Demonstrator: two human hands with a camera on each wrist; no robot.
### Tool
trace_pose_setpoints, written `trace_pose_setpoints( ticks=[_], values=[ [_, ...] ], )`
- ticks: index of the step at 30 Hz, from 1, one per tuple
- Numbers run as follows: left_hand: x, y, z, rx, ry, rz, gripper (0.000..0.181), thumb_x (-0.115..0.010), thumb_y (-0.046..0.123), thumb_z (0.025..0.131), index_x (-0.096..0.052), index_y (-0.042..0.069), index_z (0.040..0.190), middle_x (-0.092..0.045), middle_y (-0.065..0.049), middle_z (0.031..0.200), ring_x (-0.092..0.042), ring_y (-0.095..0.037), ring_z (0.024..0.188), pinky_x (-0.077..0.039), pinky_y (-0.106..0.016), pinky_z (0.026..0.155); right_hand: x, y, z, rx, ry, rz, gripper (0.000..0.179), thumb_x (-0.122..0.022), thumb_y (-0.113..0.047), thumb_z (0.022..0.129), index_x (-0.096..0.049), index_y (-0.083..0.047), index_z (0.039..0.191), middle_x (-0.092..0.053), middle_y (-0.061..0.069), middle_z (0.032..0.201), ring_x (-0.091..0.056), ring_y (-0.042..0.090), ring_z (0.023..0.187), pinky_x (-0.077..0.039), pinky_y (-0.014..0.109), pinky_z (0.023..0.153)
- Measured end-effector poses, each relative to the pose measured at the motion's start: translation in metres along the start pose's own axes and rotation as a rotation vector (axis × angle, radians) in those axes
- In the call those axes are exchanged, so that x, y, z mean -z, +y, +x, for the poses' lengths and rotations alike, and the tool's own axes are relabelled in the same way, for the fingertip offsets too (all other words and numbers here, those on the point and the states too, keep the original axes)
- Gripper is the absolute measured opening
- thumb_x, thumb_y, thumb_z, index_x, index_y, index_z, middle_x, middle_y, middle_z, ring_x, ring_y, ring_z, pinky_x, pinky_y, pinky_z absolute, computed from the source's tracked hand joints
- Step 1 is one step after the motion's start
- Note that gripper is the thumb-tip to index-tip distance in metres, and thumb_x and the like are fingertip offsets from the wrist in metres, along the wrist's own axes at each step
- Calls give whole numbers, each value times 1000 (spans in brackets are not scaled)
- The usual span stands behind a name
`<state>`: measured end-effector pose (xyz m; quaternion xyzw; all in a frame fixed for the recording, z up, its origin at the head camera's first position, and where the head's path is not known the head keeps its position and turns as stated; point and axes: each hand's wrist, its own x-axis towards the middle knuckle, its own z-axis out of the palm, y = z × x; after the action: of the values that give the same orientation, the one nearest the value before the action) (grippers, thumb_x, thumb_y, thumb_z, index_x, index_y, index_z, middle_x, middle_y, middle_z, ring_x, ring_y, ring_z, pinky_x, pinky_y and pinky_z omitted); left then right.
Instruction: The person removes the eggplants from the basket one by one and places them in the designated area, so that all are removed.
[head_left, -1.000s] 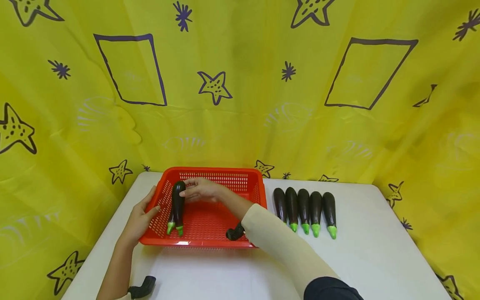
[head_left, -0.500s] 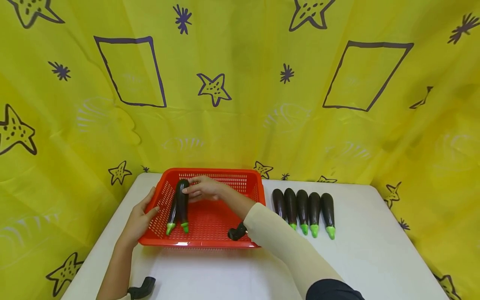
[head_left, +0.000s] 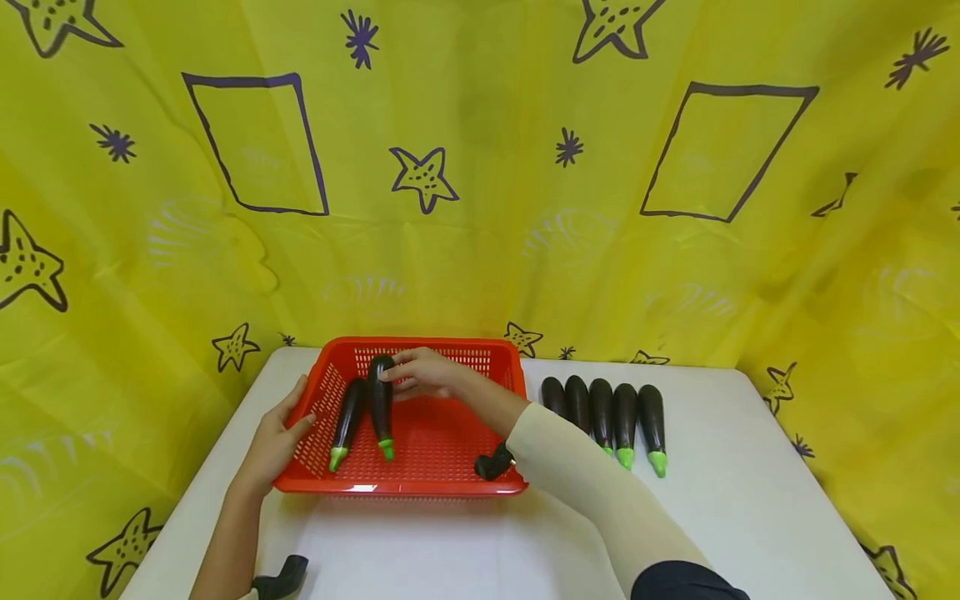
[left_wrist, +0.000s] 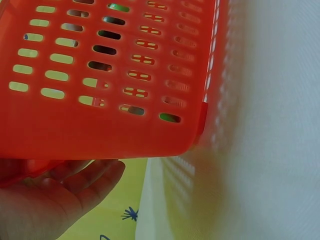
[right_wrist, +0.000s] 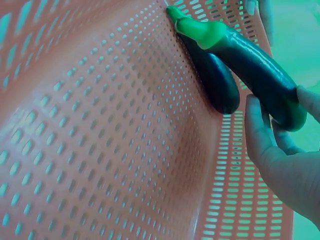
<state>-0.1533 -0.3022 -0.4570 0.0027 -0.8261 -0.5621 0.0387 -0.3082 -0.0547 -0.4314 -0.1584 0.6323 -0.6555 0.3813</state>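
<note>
A red perforated basket (head_left: 405, 487) stands on the table, its left rim gripped by my left hand (head_left: 274, 443), thumb over the edge. In the left wrist view the fingers (left_wrist: 102, 185) curl at the rim. Inside the basket, my right hand (head_left: 426, 372) pinches an eggplant (head_left: 381, 404) by its rounded end, green stem toward me. The right wrist view shows thumb and fingers on opposite sides of this eggplant (right_wrist: 262, 70), which is tilted above the basket floor. A second eggplant (head_left: 348, 423) lies along the basket's left side, just left of the held one.
Several more eggplants (head_left: 652, 421) lie in a row on the white table (head_left: 720, 500), right of the basket. My right sleeve (head_left: 585, 475) passes over the basket's right front corner. A yellow patterned curtain (head_left: 480, 250) hangs close behind the table.
My right hand has moved the held eggplant to the right, away from the other eggplant, opening a gap between them. The left hand has stayed on the basket rim.
</note>
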Motion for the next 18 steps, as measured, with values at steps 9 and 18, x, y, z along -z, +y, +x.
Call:
trace_pose_setpoints(
  ticks=[9, 18],
  values=[
    [2, 1, -1, 1, 6, 17, 67, -49, 0, 108, -16, 2, 167, -21, -30, 168, -49, -39, 122, -55, -24, 79, 10, -1, -10, -25, 58, 34, 38, -65, -2, 102, -55, 11, 136, -65, 19, 119, -64, 46, 121, -54, 51, 98],
    [1, 1, 2, 5, 1, 14, 68, -49, 0, 108, -16, 3, 167, -21, -29, 169, -50, -34, 117, -56, -25, 78, 18, -6, -22, -37, 106, 51, 43, -66, -2, 101, -53, 11, 139, -64, 20, 124, -65, 42, 120, -55, 48, 96]
  ],
)
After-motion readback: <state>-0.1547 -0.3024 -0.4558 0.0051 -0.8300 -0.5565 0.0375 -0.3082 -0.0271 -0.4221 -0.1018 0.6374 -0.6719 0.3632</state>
